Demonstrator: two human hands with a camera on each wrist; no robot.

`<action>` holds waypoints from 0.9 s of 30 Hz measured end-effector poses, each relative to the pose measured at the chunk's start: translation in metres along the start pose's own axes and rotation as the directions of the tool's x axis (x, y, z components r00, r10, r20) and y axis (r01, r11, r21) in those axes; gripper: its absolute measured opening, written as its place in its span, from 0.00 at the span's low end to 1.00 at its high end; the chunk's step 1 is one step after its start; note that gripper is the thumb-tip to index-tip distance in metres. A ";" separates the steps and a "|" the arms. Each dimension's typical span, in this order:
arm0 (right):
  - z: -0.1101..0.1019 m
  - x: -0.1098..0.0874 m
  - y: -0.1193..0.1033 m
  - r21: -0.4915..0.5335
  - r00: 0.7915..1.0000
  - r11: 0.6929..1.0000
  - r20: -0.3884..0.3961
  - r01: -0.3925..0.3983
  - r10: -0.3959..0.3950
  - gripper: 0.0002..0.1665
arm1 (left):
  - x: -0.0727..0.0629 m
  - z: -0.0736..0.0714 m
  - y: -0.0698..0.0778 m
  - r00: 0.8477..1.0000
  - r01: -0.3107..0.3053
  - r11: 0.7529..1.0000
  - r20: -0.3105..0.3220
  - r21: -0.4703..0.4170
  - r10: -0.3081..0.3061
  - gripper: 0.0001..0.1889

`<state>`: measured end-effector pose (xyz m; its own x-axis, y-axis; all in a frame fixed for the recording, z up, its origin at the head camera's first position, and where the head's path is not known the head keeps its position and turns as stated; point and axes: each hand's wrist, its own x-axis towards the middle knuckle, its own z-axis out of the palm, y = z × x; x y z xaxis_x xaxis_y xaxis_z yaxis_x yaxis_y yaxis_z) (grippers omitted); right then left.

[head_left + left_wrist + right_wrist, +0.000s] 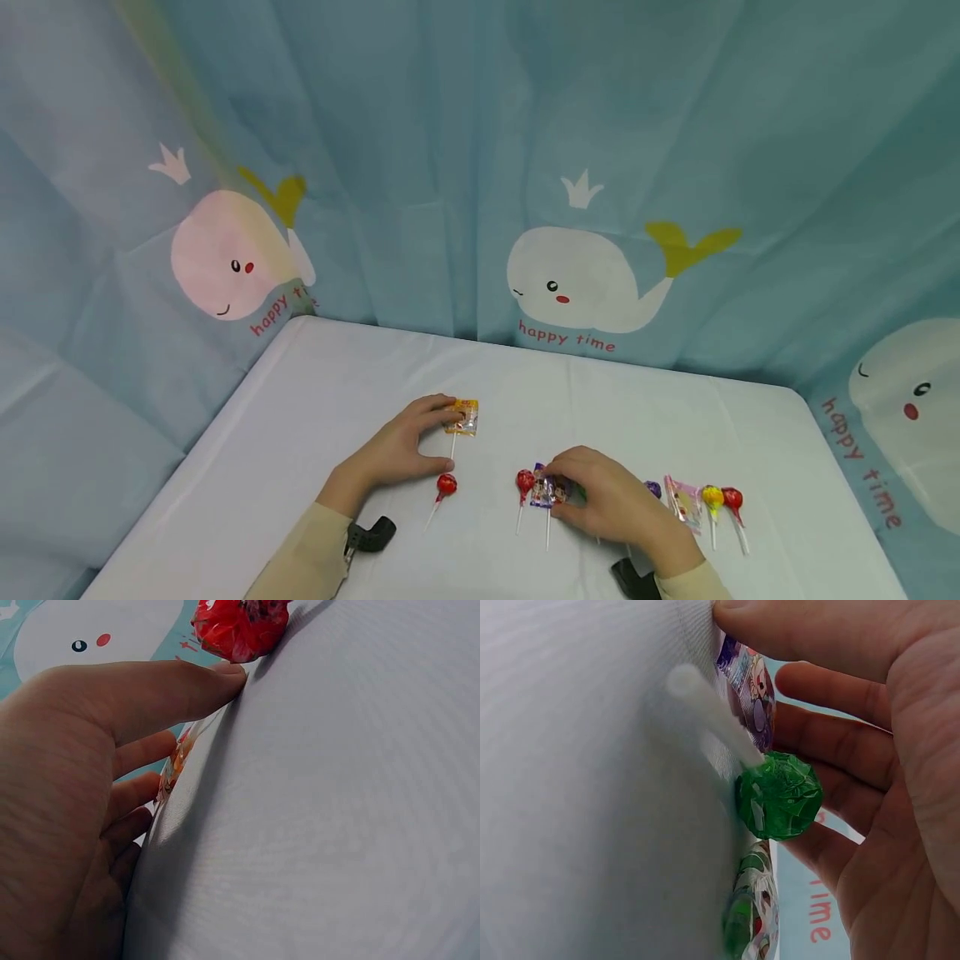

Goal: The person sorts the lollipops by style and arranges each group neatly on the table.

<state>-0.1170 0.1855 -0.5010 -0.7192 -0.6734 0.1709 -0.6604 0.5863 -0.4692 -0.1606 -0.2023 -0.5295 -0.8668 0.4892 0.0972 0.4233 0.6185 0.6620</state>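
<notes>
My left hand (408, 446) rests its fingers on a yellow-orange flat-wrapped lollipop (467, 418). Its thumb lies by that lollipop's stick, just above a red round lollipop (447, 484), which also shows in the left wrist view. My right hand (600, 492) reaches over a purple flat-wrapped lollipop (542, 493), fingers touching its wrapper and thumb spread apart from them. Left of it lies another red lollipop (525, 481). Under the right palm, the right wrist view shows a green round lollipop (780, 796) and a green-and-white wrapped sweet (754, 907).
Right of the right hand lie a purple lollipop (653, 489), a pink flat packet (682, 503), a yellow lollipop (712, 498) and a red lollipop (732, 500). All rest on a white-covered table (360, 367). A blue whale-print curtain (420, 208) hangs behind it.
</notes>
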 end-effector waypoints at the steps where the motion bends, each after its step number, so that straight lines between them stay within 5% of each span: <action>1: 0.001 -0.001 0.000 0.005 1.000 1.000 0.006 -0.003 0.003 0.25 | -0.001 0.001 -0.001 1.000 0.004 1.000 0.009 0.001 -0.004 0.36; 27: -0.002 0.000 -0.001 -0.007 0.998 0.999 -0.039 0.047 -0.048 0.23 | 0.001 -0.002 0.000 1.000 -0.005 1.000 0.001 -0.018 0.005 0.36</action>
<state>-0.1168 0.1854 -0.4987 -0.6948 -0.6827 0.2264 -0.6953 0.5570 -0.4542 -0.1621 -0.2023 -0.5280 -0.8645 0.4927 0.0995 0.4224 0.6049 0.6750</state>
